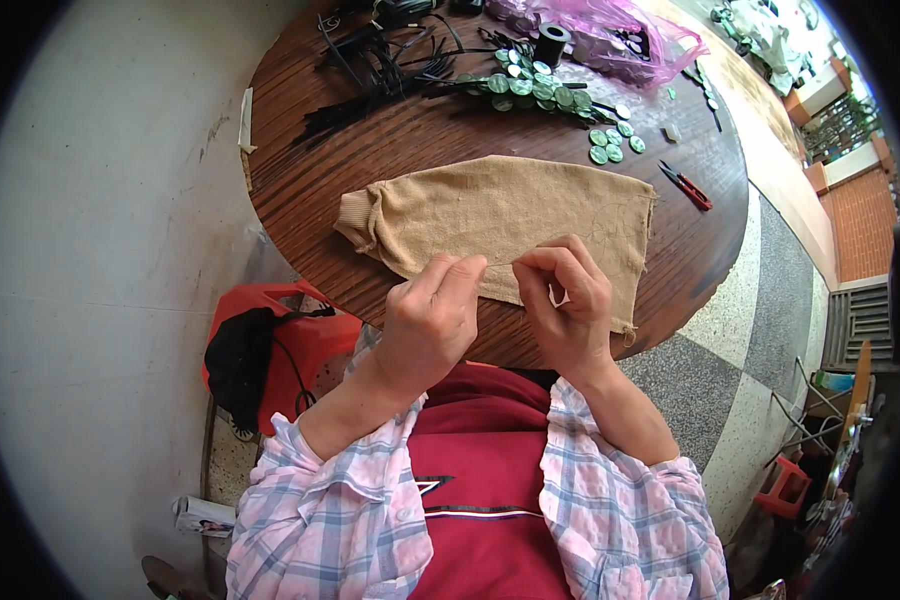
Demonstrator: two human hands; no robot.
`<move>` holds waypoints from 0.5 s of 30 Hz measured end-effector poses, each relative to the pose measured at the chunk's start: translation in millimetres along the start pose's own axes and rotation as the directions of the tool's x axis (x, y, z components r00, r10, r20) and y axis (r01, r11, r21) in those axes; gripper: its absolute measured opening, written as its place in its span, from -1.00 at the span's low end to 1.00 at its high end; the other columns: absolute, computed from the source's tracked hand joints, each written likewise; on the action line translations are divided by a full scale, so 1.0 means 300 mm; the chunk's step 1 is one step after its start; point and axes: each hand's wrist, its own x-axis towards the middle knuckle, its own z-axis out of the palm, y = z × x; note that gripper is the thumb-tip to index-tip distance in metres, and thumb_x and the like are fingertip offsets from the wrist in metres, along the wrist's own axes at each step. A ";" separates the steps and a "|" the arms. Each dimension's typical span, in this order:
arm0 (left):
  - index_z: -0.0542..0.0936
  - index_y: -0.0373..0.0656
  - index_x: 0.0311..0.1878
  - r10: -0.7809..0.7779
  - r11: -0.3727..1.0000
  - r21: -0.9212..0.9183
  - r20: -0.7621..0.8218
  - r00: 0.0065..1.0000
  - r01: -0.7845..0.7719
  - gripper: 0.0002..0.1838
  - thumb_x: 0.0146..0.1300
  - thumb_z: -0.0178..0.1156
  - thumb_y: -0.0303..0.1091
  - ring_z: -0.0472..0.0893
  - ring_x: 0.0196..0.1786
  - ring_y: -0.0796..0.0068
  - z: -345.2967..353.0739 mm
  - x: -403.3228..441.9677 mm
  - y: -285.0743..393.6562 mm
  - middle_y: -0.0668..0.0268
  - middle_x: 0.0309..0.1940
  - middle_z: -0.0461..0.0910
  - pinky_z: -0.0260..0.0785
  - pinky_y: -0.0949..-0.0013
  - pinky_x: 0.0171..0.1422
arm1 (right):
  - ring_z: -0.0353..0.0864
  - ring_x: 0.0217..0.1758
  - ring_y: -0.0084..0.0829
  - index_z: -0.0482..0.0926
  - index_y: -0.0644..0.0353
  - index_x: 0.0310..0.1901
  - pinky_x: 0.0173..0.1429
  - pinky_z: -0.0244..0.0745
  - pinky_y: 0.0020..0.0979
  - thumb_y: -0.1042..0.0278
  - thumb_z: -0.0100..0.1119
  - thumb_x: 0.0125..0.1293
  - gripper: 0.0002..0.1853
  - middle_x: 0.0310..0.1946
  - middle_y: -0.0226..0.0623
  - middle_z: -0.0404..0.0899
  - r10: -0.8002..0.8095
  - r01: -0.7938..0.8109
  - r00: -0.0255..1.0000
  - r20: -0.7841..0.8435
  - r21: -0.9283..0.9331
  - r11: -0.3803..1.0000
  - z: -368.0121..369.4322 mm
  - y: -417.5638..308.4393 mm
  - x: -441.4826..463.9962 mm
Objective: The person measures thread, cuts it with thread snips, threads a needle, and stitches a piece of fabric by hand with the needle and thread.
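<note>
Both of my hands are raised over the near edge of the cloth, fingertips a short way apart. A thin thread runs between them. My left hand is closed, with thumb and forefinger pinching one end of it. The other end is pinched by my right hand, whose fingers are curled. Whether a needle is in either pinch is too small to tell. Beneath lies a tan cloth sleeve, flat on the table, with a ribbed cuff at the left and a frayed edge at the right.
Green discs and black strips lie on the round wooden table. Red-handled thread snips rest at the right. A black spool stands beside a pink plastic bag. A red stool is at the left.
</note>
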 end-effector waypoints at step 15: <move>0.54 -0.33 -0.35 -0.232 0.930 -0.277 0.064 0.971 0.240 -0.94 0.09 0.12 -0.62 0.50 -0.62 0.60 -0.013 -0.003 0.006 0.27 -0.57 0.52 0.30 0.56 -0.57 | 0.40 -0.39 -0.72 0.49 0.27 -0.08 -0.36 0.33 -0.68 0.49 0.24 0.08 -0.68 -0.38 -0.46 0.43 0.309 -0.383 0.922 0.233 0.430 0.818 0.014 0.021 -0.039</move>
